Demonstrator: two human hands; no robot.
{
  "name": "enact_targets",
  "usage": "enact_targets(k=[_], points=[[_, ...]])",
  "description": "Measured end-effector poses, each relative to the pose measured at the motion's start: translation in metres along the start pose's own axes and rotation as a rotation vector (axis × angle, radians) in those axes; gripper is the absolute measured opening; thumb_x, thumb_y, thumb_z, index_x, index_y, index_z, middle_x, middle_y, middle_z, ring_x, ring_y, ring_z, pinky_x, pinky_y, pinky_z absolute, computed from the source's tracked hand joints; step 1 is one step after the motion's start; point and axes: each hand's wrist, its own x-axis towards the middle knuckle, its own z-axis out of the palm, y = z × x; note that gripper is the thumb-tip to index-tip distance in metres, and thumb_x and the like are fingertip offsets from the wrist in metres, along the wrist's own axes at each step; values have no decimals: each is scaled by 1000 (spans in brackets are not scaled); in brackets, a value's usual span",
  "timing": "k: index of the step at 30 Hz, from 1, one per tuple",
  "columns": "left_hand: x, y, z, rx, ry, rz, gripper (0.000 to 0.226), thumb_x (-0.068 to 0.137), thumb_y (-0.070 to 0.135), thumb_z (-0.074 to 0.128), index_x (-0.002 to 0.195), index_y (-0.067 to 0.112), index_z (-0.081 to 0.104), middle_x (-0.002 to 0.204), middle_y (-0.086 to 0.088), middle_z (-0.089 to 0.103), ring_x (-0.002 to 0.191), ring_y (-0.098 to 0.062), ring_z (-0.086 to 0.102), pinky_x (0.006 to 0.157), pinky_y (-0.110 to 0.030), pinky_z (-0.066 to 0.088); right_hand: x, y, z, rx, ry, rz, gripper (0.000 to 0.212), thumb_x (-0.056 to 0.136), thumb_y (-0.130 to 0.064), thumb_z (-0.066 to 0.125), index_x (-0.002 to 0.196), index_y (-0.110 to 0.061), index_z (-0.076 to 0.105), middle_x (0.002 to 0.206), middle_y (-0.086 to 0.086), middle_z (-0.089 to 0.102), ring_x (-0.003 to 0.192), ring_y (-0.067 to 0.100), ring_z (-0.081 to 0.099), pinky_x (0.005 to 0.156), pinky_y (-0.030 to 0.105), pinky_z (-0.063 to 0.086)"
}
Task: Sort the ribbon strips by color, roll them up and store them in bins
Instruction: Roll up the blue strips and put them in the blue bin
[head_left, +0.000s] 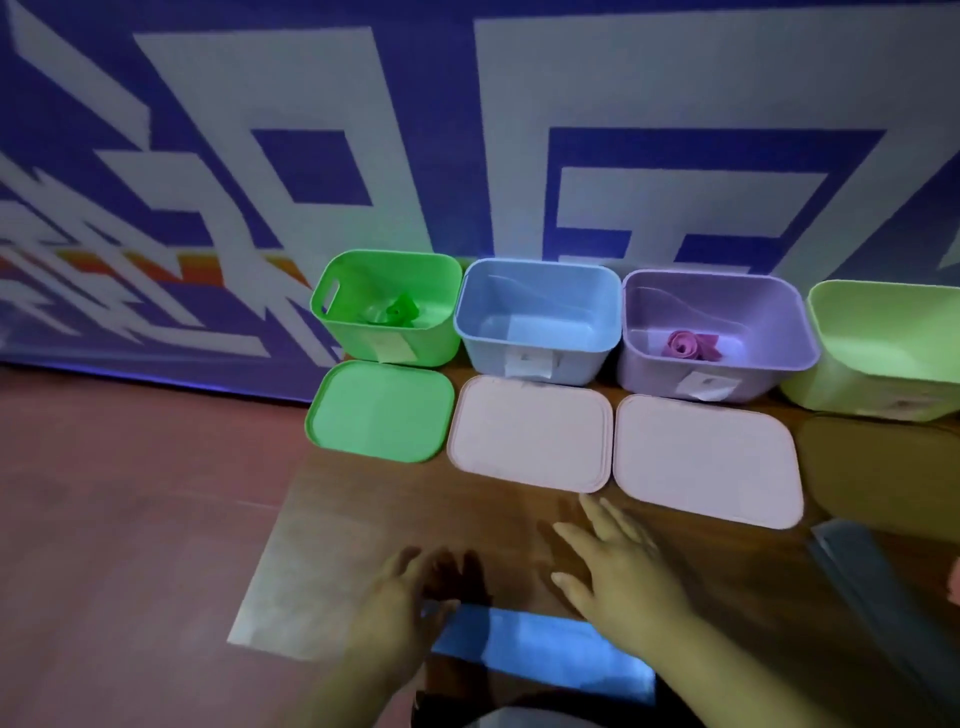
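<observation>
A blue ribbon strip (545, 649) lies flat along the near edge of the wooden table (363, 519). My left hand (400, 603) is at its left end and seems to pinch it, though the view is blurred. My right hand (618, 566) hovers over the strip's middle, fingers spread and straight, holding nothing. At the back stand four open bins. The green bin (337, 322) holds a green roll (400, 309). Nothing lies in the blue bin (535, 358). The purple bin (649, 374) holds a pink-purple roll (688, 345). The pale yellow-green bin (852, 395) is cut off at the right.
Lids lie in front of the bins: a green lid (379, 410), two pale pink lids (530, 434) (706, 460) and a dark olive lid (883, 467). A grey-blue strip (862, 577) lies at the right. A patterned blue and white wall rises behind; reddish floor lies left.
</observation>
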Motion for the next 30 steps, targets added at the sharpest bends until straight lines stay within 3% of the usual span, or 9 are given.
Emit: enact_targets(k=[4,8,16,22,27,30], points=[[-23,-35,13,-54,50,-74,62,75,43,70,132,26,55,121,5,56,106,-19,59,85,-29,51,4,-28,29,30,-68,-61,60,84,-61,47,140,-38,49,162,3,26,147,30,29,116,46,28],[-32,-47,18,-146,88,-159,48,75,36,74,119,28,58,108,9,56,103,-16,55,83,-30,48,10,-54,50,1,-185,-123,59,93,-55,49,148,-39,35,165,-3,11,151,22,13,120,37,18],[-31,-64,48,-333,192,-189,39,71,52,57,101,31,68,99,11,63,91,-18,63,81,-40,53,24,-91,77,-35,-241,-203,57,91,-48,55,146,-38,41,161,-5,22,147,20,21,118,34,23],[-32,-60,50,-328,272,-186,21,73,32,69,94,30,74,94,9,68,90,-21,60,78,-42,51,37,-110,83,72,-195,-290,49,87,-35,66,135,-32,57,152,-4,42,136,22,41,112,32,33],[-36,-62,48,-364,284,-187,18,77,26,65,92,27,74,90,5,73,86,-23,64,78,-39,52,48,-120,81,130,-260,-308,46,83,-11,60,126,-25,64,142,-5,51,128,18,47,100,15,27],[-40,-64,46,-349,283,-156,15,78,20,66,91,24,74,89,4,73,84,-23,64,75,-34,52,56,-116,82,203,-255,-290,45,79,-2,56,120,-18,67,131,-4,58,121,17,53,99,13,31]])
